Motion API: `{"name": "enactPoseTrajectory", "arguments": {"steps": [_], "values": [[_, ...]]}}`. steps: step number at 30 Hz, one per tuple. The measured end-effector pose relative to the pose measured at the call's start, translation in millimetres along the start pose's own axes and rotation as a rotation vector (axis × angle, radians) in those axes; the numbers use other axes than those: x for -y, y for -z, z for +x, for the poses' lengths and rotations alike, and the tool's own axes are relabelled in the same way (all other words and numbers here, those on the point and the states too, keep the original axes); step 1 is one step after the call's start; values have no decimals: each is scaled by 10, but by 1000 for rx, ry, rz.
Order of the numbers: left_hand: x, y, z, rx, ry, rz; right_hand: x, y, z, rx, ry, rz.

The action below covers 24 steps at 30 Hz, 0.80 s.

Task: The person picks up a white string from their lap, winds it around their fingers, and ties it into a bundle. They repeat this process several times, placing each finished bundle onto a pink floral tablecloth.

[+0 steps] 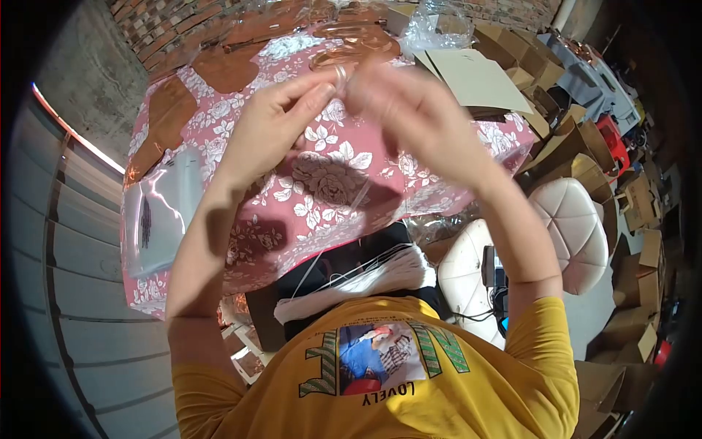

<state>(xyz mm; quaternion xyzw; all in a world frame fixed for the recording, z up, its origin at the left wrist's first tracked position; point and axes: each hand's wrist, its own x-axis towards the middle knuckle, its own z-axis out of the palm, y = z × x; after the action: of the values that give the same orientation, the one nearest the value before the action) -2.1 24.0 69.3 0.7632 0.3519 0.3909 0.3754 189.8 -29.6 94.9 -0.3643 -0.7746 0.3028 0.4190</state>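
Note:
Over the pink flowered tablecloth (329, 183), my left hand (274, 124) is raised with thumb and index finger pinched together. Something small and pale, perhaps white thread, shows at its fingertips, too small to make out surely. Close beside it on the right, my right hand (420, 113) is smeared by motion, so its fingers and anything in them cannot be made out. A bundle of white thread (365, 285) lies across my lap, with loose strands sticking up from it. White thread-like material (291, 46) also lies at the back of the table.
Clear plastic bags (162, 212) lie on the table's left side, and brown pieces (223, 69) along its back. Cardboard sheets (475, 80) rest at the back right. White padded stools (574, 234) and cardboard boxes (629, 314) stand to the right.

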Motion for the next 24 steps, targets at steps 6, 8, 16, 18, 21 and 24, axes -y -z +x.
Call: {"name": "enactPoseTrajectory", "arguments": {"steps": [6,8,16,18,21,24], "values": [[-150,144,81,50,-165,-95,-136,-33,79,19,306,-305],[146,171,21,266,74,82,-194,81,173,-105,289,-147],[38,72,-81,351,47,-79,-328,117,194,-129,324,-158],[20,29,-126,473,-34,-613,-417,202,249,-88,230,-212],[-81,12,-81,115,53,-453,-258,12,47,93,242,-336],[139,37,-145,469,133,-275,-348,143,197,-96,294,-183]]}}
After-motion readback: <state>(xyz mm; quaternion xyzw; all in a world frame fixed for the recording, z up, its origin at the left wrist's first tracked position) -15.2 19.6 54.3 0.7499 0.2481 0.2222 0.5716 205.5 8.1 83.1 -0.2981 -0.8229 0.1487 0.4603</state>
